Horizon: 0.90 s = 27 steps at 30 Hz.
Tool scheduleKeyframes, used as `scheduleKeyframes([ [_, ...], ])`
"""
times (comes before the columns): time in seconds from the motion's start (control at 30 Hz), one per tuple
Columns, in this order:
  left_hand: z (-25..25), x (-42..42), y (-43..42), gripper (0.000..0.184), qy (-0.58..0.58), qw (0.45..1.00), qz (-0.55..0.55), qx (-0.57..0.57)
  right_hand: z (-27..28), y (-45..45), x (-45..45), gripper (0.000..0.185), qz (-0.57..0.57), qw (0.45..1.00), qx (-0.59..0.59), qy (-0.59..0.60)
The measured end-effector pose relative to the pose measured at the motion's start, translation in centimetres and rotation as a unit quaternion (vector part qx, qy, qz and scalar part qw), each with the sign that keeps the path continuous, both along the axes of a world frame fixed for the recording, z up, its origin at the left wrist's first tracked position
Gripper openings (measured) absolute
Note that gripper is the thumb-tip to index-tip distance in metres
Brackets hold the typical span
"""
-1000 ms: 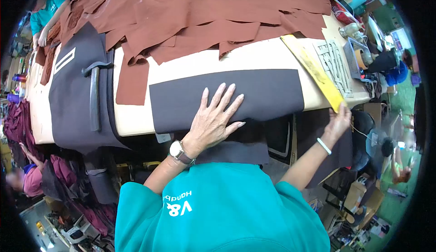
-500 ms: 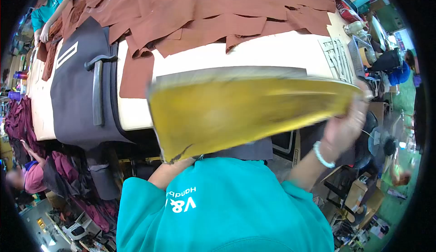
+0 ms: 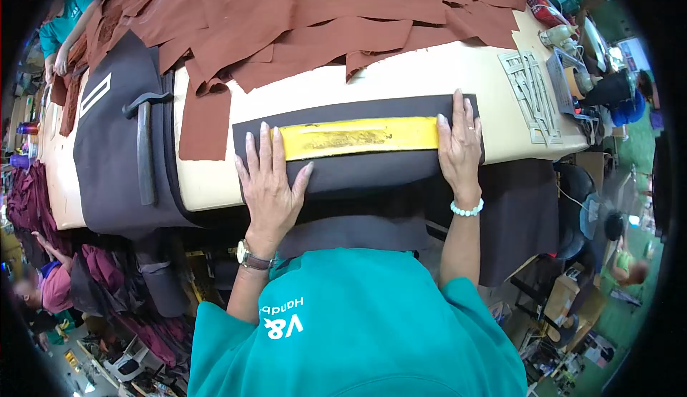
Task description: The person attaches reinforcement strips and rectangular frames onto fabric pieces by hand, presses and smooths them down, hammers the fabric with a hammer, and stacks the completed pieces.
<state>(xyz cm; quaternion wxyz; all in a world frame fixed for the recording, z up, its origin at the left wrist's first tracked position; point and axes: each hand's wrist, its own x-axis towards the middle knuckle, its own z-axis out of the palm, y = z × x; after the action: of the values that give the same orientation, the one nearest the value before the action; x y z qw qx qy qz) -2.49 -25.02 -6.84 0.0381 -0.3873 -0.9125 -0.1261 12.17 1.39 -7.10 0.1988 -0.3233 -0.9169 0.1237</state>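
Note:
A long yellow slab [image 3: 361,138] with a worn, brownish middle lies flat on a dark grey sheet [image 3: 368,176] at the table's near edge. My left hand [image 3: 272,186] rests on the sheet at the slab's left end, fingers spread. At the opposite end my right hand [image 3: 461,150] lies flat with fingers stretched, touching the slab's right end. The sheet hangs over the table edge toward me. Left of it, a hammer [image 3: 147,150] lies on a stack of dark sheets [image 3: 107,171].
Overlapping brown leather pieces [image 3: 322,10] cover the far side of the pale table [image 3: 515,136]. Pale slotted templates [image 3: 529,96] lie at the right, beside a wire basket [image 3: 565,78]. Another person [image 3: 75,17] in a teal shirt stands at the far left.
The yellow slab, earlier raised and tilted with my right hand at its end, now lies flat on the dark sheet. My left hand has come into view on the left end.

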Motion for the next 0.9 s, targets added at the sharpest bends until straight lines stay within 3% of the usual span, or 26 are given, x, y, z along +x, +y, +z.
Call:
scheduleKeyframes([
  [0.27,-0.1,-2.9,1.7,0.070,-0.013,1.000,-0.007,0.007,-0.5,2.3,-2.5,0.059,0.011,0.997,0.033,-0.074],
  [0.37,0.6,-2.5,1.3,0.069,0.005,0.997,0.002,0.079,-0.3,2.0,-2.1,0.058,-0.011,0.996,-0.016,0.085],
  [0.43,1.2,-2.1,0.8,0.068,0.025,0.992,0.007,0.122,2.7,-0.1,-1.8,0.057,0.023,0.959,-0.135,0.247],
  [0.5,1.9,-1.4,1.2,0.067,-0.028,0.976,-0.027,0.212,4.1,-1.9,-1.4,0.060,0.081,0.829,-0.363,0.417],
  [0.57,3.6,-0.1,2.2,0.067,-0.112,0.950,-0.054,0.286,5.2,-3.6,-1.3,0.073,0.187,0.566,-0.622,0.508],
  [0.63,4.4,1.5,4.1,0.074,-0.380,0.824,-0.119,0.404,6.1,-6.3,-2.3,0.087,0.259,0.446,-0.716,0.471],
  [0.67,5.1,2.6,5.3,0.064,-0.487,0.748,-0.107,0.438,5.6,-7.8,-2.8,0.089,0.295,0.385,-0.747,0.454],
  [0.7,4.7,3.4,5.6,0.055,-0.537,0.716,-0.083,0.439,5.2,-9.1,-3.4,0.091,0.340,0.330,-0.767,0.433],
  [0.73,4.2,3.8,5.6,0.045,-0.585,0.680,-0.061,0.438,5.3,-10.0,-3.6,0.092,0.333,0.407,-0.764,0.374],
  [0.8,4.0,3.1,5.9,0.031,-0.619,0.642,-0.042,0.450,4.6,-10.5,-4.0,0.090,0.319,0.420,-0.754,0.391],
  [0.9,2.4,2.5,4.5,0.034,-0.675,0.608,-0.084,0.410,3.8,-10.5,-3.7,0.086,0.317,0.311,-0.803,0.398],
])
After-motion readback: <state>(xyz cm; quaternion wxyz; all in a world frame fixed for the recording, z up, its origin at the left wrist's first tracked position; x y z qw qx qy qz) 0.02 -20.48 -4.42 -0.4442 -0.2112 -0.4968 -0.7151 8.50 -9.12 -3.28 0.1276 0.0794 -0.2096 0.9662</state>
